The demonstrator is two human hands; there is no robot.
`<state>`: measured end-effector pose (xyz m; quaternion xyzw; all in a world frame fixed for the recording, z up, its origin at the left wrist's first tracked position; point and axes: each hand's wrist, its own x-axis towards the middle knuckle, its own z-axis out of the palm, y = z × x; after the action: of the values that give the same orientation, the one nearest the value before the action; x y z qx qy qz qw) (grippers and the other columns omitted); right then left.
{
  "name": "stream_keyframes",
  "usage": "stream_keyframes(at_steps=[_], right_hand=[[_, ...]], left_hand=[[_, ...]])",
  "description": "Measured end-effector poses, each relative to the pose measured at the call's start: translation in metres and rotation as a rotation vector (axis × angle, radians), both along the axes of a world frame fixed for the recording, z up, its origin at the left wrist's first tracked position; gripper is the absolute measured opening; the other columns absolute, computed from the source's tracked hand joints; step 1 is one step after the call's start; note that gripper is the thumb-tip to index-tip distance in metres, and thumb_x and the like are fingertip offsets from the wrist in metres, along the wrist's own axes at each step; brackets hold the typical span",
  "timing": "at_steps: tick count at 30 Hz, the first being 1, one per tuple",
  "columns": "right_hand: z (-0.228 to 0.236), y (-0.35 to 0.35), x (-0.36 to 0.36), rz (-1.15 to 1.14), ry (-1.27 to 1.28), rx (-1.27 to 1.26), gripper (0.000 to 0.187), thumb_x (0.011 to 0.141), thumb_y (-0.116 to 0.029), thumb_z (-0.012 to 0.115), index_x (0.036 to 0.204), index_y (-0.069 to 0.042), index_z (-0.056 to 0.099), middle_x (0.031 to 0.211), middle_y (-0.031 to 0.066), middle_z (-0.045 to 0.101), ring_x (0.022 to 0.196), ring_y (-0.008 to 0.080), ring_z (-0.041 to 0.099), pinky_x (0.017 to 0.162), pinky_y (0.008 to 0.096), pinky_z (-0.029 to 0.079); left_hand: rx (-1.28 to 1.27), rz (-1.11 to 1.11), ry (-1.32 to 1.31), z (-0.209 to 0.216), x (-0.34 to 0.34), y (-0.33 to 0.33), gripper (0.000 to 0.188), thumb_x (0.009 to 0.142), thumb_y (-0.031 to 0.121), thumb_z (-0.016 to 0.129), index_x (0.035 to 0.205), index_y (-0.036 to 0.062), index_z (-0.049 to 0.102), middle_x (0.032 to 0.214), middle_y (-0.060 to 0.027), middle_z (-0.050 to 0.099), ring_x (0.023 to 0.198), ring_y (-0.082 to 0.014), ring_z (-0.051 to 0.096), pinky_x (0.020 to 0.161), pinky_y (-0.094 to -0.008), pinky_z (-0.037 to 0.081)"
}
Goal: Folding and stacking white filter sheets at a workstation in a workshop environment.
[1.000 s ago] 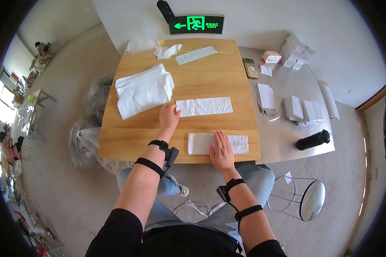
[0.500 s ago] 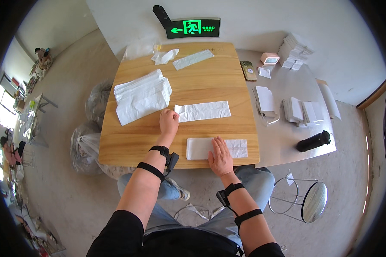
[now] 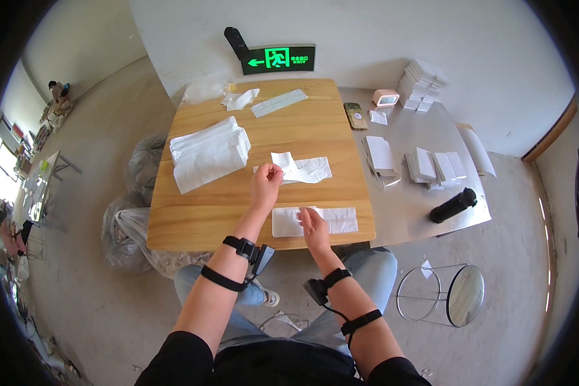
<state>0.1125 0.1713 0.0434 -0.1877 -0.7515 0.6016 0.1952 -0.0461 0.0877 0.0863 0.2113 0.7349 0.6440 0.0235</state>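
My left hand point(image 3: 266, 185) is pinched closed on the near left part of a thin white sheet point(image 3: 310, 170), whose left end is lifted and bent over. Above the near edge of the wooden table, my right hand point(image 3: 313, 228) hovers with its fingers apart and holds nothing. Under and beside it lies a long flat white strip point(image 3: 341, 220), its left half covered by a smoother white piece point(image 3: 285, 223). A thick pile of white sheets point(image 3: 211, 154) sits to the left of my left hand.
The wooden table point(image 3: 193, 222) adjoins a metal table point(image 3: 412, 222) bearing stacked white cards point(image 3: 381, 156), a phone point(image 3: 355, 116), a pink clock point(image 3: 386, 98) and a black bottle point(image 3: 453, 206). Full plastic bags point(image 3: 125, 231) stand at left, a stool point(image 3: 464, 296) at right. Distant people work far left.
The sheet's left end has come up and folded over in my left hand, which has moved right. My right hand has lifted off the near strip. The whole view has shifted slightly.
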Motion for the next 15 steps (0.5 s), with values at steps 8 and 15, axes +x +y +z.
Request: stream_keyframes(at_steps=[8,15], right_hand=[[-0.002,0.014,-0.026,-0.251,0.46,-1.183,0.026,0.093,-0.018,0.057,0.109,0.0,0.047,0.104,0.0171,0.061,0.09,0.0282,0.064,0.077,0.0369,0.056],[-0.007,0.028,0.001,-0.289,-0.102,-0.576,0.034,0.079,0.0,0.063,0.109,0.003,0.049,0.086,0.0112,0.062,0.078,0.0201,0.064,0.06,0.0308,0.054]], left_hand=[[0.211,-0.096,-0.231,0.037,0.049,-0.082,0.018,0.088,0.001,0.058,0.105,0.0028,0.063,0.081,0.0009,0.057,0.072,-0.0054,0.053,0.064,-0.0206,0.046],[-0.234,0.051,-0.076,-0.034,0.035,-0.147,0.024,0.085,0.003,0.06,0.107,0.0075,0.068,0.077,0.0027,0.056,0.066,-0.0057,0.047,0.06,-0.0204,0.04]])
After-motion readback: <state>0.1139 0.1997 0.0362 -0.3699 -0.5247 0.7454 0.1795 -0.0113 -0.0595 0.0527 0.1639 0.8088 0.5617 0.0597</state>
